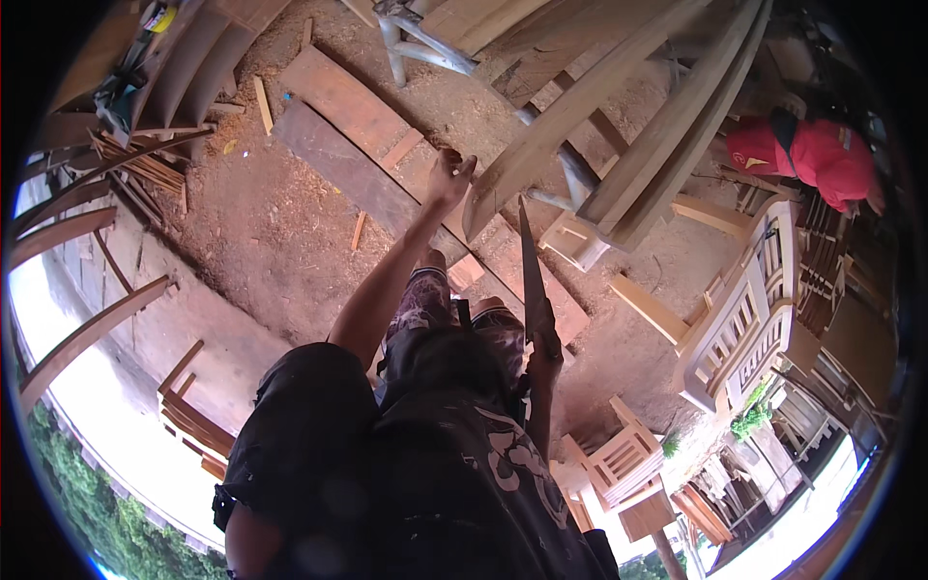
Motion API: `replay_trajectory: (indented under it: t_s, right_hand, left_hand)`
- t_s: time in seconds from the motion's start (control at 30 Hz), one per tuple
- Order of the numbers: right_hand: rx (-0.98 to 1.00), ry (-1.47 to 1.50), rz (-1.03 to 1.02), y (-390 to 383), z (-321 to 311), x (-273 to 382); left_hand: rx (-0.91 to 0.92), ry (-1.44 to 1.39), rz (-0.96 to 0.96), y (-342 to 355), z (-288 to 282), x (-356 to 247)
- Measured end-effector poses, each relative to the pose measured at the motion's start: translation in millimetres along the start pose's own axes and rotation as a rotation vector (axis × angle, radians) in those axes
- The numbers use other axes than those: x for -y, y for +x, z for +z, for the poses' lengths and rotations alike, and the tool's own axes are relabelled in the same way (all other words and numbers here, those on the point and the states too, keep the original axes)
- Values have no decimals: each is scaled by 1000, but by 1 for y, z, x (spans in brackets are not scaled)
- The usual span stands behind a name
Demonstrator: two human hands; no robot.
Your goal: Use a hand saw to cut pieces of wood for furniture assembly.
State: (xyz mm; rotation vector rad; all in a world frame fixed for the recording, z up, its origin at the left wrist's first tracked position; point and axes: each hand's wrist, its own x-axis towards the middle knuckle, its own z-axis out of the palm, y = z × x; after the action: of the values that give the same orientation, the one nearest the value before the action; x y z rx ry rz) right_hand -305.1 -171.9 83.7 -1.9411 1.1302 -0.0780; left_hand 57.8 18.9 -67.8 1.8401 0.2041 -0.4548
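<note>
My right hand is closed on the handle of a handsaw, its long blade pointing away from me, tip near the end of a wooden plank. My left hand is stretched out just left of that plank's near end. Its fingers are apart, some bent, and nothing shows in them. Beside the plank, more long boards lie on a metal trestle.
A dark board and a reddish board lie on the shaving-strewn ground ahead. A slatted wooden bench stands at right, a smaller slatted piece nearer. A person in red bends down at far right. Curved timbers project at left.
</note>
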Motion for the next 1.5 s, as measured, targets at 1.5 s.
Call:
replay_trajectory:
  t_s: [1.5]
  right_hand:
    - [-46,-56,-711,-15,-77,311]
  left_hand:
    - [883,-586,-285,-204,3,-294]
